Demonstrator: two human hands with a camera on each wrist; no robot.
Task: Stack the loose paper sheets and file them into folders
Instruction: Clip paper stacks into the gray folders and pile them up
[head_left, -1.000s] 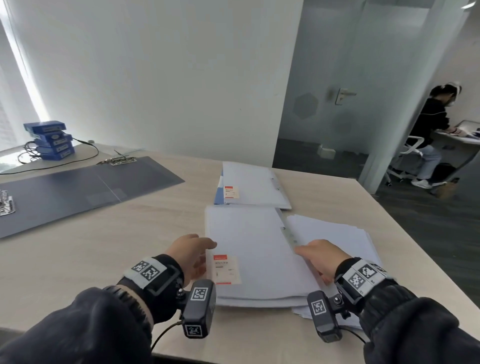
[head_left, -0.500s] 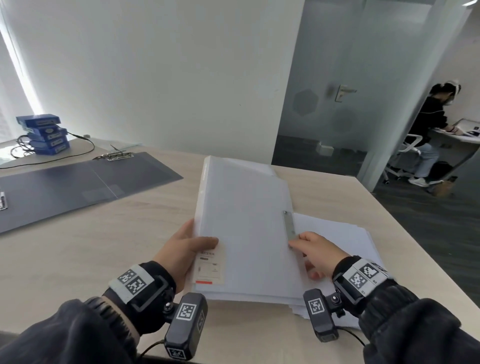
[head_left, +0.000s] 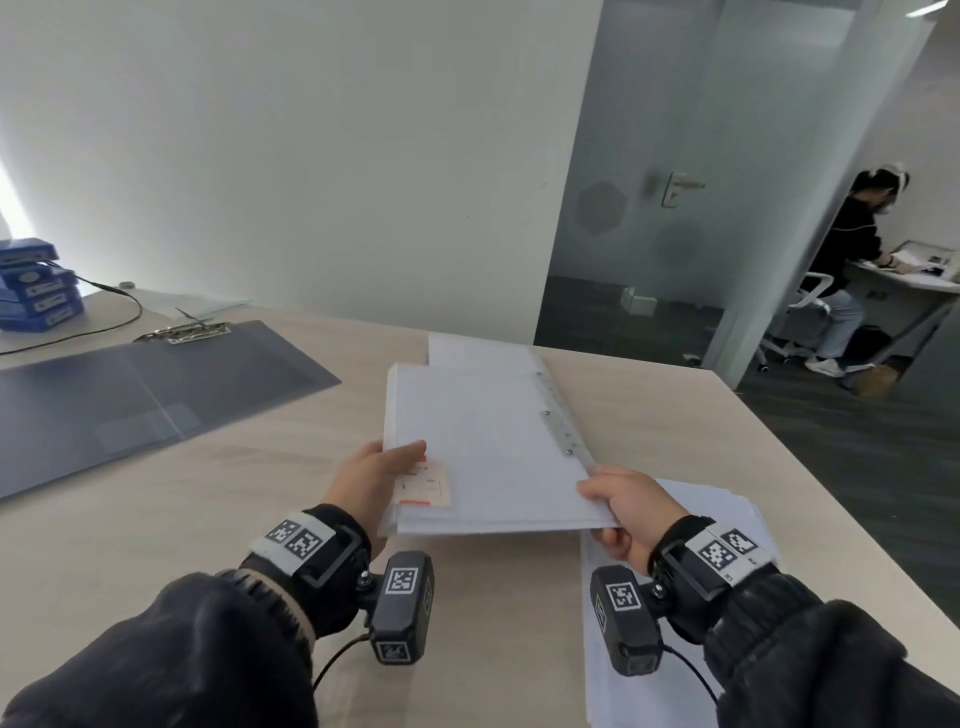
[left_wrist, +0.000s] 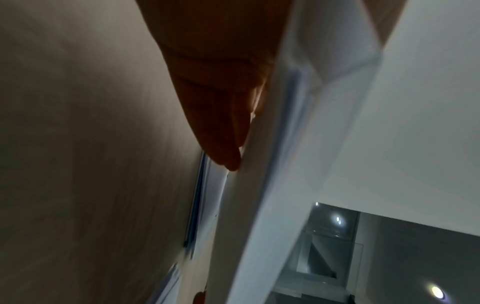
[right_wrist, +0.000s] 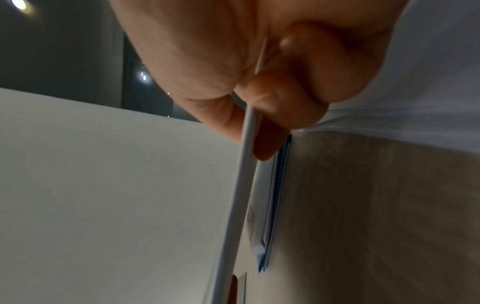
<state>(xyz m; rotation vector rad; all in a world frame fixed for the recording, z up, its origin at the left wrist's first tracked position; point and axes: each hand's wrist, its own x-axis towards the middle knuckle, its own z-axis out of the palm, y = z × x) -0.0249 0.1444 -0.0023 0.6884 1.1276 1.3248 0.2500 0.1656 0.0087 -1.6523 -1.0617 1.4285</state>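
Note:
A white, paper-filled folder with a red-marked label and a metal binding strip is held up off the table, tilted. My left hand grips its near left edge, thumb on top and fingers underneath. My right hand pinches its near right corner, the thin edge caught between thumb and fingers. A second white folder lies on the table beyond, partly hidden by the lifted one. A pile of loose white sheets lies under and behind my right wrist.
An open dark grey folder with a metal clip lies flat at the left of the wooden table. Stacked blue boxes and a black cable sit at the far left. The table's right edge drops to a dark floor; a person sits behind the glass partition.
The folder lay flat on the loose sheets; both hands have lifted it and carried it away from me toward the far folder. My right hand shifted from resting on top to pinching the corner.

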